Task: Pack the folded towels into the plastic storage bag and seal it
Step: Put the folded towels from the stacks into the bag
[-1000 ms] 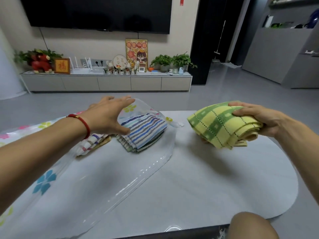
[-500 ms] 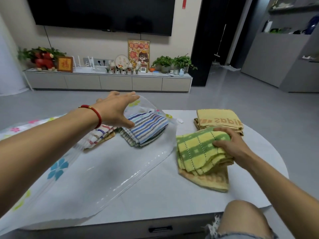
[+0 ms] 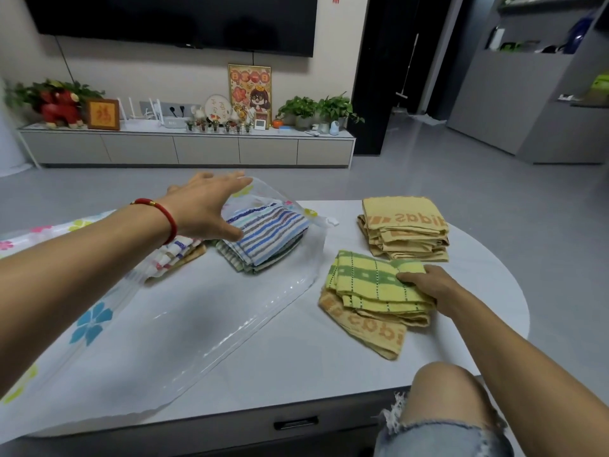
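Clear plastic storage bag: transparent, printed with blue, pink, yellow and lime flowers.
Folded striped towel inside bag: blue, grey and white bands.
Second folded towel in bag: white with small multicoloured checks.
Folded checked towel: yellow with green bands and dark dotted lines.
Tan towels: orange lettering.
Wrist bracelet: red.
Oval table: white.

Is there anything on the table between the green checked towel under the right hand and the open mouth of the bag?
Nothing visible. The green checked towel lies on an orange towel, with bare table between it and the plastic bag. The left hand lifts the bag's top layer above the striped towels already inside.
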